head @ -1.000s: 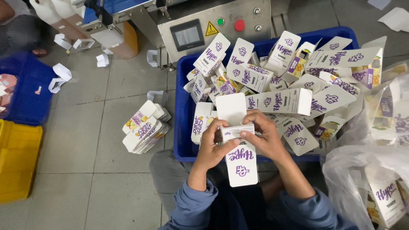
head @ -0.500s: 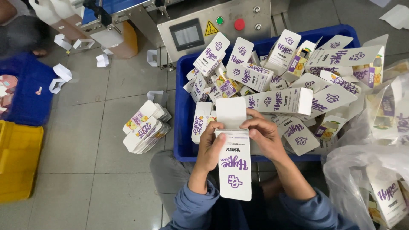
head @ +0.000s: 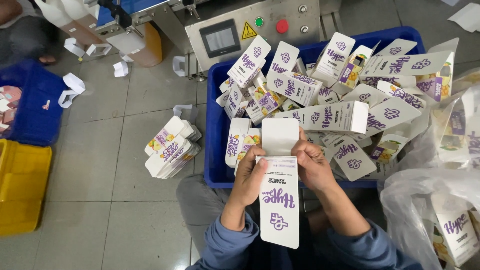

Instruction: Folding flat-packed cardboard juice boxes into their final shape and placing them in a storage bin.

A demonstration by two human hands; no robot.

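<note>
The person holds a white carton with purple lettering (head: 278, 200) upright between both hands, the left hand (head: 248, 179) wrapped round its left edge and the right hand (head: 311, 163) closed on its upper right corner beside the raised top flap, so the step in hand appears to be folding the carton into shape. The next move likely calls for pressing that flap down squarely. Just beyond the hands the blue crate (head: 216, 150) is heaped with cartons; open floor lies left, short of the small carton stack (head: 171, 148).
</note>
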